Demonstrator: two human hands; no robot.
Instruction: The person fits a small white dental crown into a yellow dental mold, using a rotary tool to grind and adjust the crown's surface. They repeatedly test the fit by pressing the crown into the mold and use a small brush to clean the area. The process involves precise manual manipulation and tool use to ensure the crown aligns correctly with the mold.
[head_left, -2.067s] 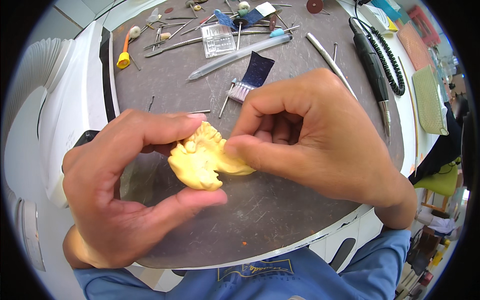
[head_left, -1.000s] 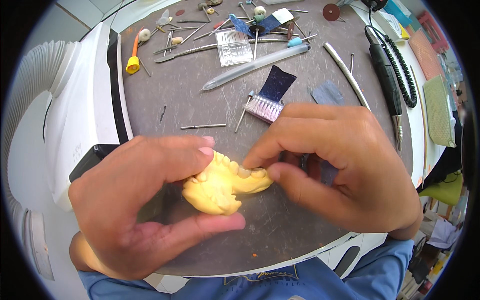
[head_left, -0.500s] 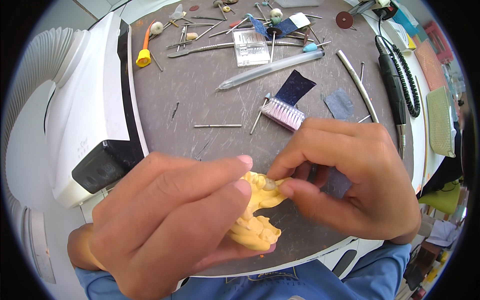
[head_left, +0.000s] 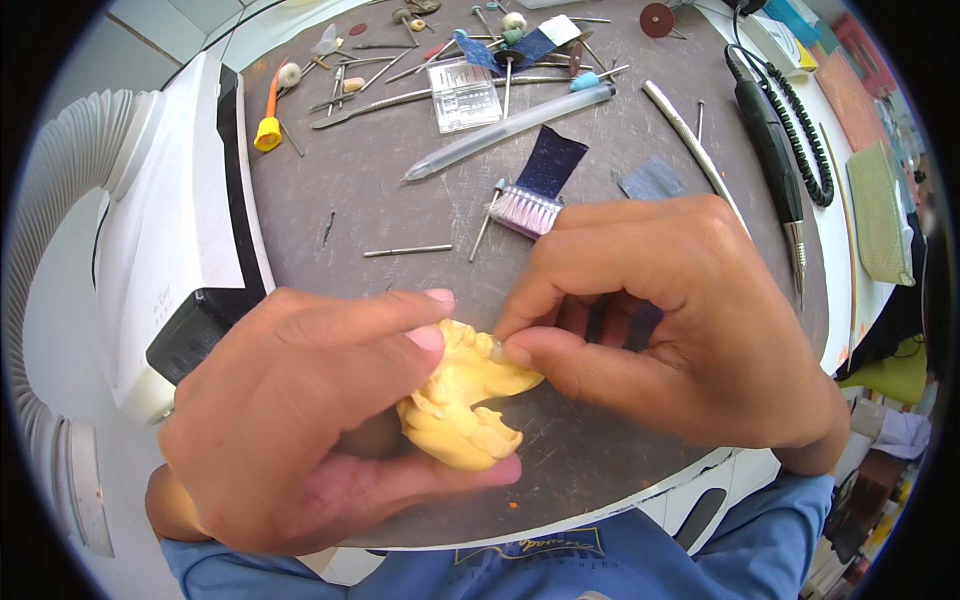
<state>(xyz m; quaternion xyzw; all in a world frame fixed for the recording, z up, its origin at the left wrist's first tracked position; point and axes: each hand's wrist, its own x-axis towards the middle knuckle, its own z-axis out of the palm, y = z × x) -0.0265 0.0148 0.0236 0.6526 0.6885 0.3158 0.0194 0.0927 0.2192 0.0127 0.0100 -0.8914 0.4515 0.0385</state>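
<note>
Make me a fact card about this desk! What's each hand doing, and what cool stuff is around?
Left hand: holds a yellow teeth model between thumb and fingers
Right hand: thumb and index fingertip at a small pale piece by the model's teeth; hard to tell if gripped
Just beyond: pink-and-white brush, dark blue strip
Farther back: clear pen-shaped tube, little clear box
Far left: white machine
Far right: black pen-shaped tool

A scratched bench [head_left: 590,465] holds a brush [head_left: 527,211] just beyond the right hand [head_left: 665,315], a pen [head_left: 510,132] farther out, a rod [head_left: 408,251] beyond the left hand [head_left: 290,410] and, to the right of the right hand, a handpiece [head_left: 765,145].
</note>
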